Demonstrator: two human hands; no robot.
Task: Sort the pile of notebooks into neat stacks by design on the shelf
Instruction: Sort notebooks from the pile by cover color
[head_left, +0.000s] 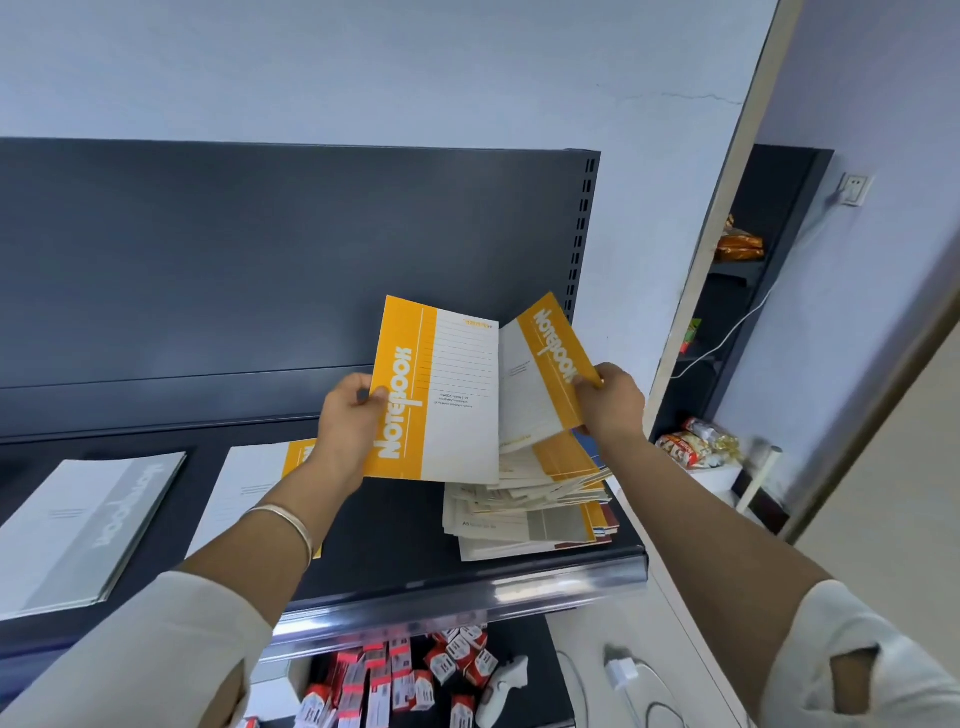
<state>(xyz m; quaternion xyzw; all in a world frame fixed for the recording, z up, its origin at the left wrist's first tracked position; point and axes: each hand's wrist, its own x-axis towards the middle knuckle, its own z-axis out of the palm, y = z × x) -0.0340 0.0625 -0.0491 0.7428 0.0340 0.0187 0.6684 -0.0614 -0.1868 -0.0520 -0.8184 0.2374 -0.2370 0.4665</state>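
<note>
Two pinches: left hand (348, 421) fingers (377, 393) on left notebook (447, 395), right hand (613, 405) on right notebook (540, 379); pile (530, 514) half-hidden.

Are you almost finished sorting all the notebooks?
Not yet. Done: a grey stack and an orange stack lie on the shelf. In hand: the left hand holds an orange notebook; the right hand holds a second orange notebook. Left: the messy pile below the right hand.

Both arms reach forward, bare from the pale sleeves (171, 639) to the wrists. The left hand (347, 418) pinches an orange notebook (436, 400) at its left edge, with the thumb on the cover. The right hand (612, 402) pinches a second orange notebook (537, 379) at its right edge.
</note>
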